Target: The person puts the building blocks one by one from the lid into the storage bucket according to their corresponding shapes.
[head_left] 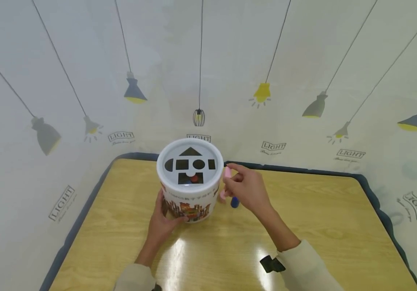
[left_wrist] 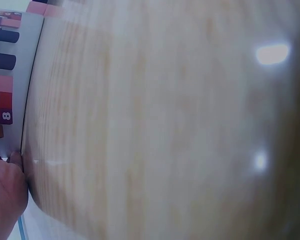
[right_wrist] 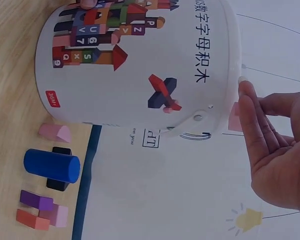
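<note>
A white toy-block bucket (head_left: 195,196) stands on the table, printed with coloured blocks. Its lid (head_left: 172,153) has shaped cut-outs: triangle, half circle, square, circle, rectangles and an arch-like one, with red and blue showing through the last. My left hand (head_left: 161,226) holds the bucket low on its left side, thumb across the front. Just right of the rim, my right hand (head_left: 250,188) pinches a pink block (right_wrist: 234,117) between thumb and fingers, above the table. In the left wrist view only part of the left hand (left_wrist: 7,192) shows, at the bucket's base.
Right of the bucket lie a pink block (right_wrist: 55,132), a blue cylinder (right_wrist: 52,166) by a black piece (right_wrist: 58,186), and purple (right_wrist: 36,199), orange (right_wrist: 32,219) and pink blocks (right_wrist: 57,216). The wooden table (head_left: 303,210) meets the lamp-patterned wall (head_left: 230,121) behind the bucket.
</note>
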`<state>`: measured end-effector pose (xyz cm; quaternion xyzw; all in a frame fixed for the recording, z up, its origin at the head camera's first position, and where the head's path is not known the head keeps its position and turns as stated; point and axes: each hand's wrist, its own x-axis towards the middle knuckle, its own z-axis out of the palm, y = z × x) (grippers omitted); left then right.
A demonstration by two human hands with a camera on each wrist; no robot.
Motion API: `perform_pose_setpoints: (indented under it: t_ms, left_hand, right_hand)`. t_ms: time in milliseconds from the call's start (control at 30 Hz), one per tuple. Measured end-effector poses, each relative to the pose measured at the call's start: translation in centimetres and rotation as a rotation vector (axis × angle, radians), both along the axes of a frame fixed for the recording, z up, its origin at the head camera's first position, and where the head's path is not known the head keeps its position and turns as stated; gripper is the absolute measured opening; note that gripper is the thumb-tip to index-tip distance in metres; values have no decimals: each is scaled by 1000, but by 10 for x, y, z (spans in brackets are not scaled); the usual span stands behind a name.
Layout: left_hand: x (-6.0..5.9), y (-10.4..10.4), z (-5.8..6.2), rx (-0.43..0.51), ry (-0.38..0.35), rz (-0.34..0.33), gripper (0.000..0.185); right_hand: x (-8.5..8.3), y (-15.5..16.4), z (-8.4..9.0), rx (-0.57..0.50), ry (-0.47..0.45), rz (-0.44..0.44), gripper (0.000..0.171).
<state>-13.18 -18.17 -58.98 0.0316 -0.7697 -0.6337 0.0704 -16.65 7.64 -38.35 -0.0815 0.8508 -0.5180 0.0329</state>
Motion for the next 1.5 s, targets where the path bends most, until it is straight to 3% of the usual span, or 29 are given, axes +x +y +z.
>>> perform_pose_setpoints:
  t_ms: [200,433,533,600,867,1200,1433,1500]
  left_hand:
    - [1,1,3,-2,6,-5,123]
    - [11,4,31,3,3,-30,121]
    - [14,5,35,-5,1,-34,120]
    - [14,5,34,-3,17,-35,120]
    - [5,1,4,-8,29,-17,120]
    - [4,1,4,-21,41,-11,121]
    - [14,5,36,-12,25,-39,119]
    - [15,5,40,-10,19,-42,119]
  right_hand:
    - [-2,-3,8,-38,24,-6,42]
    - [-6,-11,13,-49,42,-2,40]
    - [-8,-14,11,-68,36,17,41]
    - [-9,-16,9,-65,34,25,42]
    - [-20,-20,7,-24,-10,35,44]
    - [-39,-27,15,-26,-103,61,47]
    - [-51,-31,16,6,-163,87,45]
    - [-53,-32,16,12,-182,94,45]
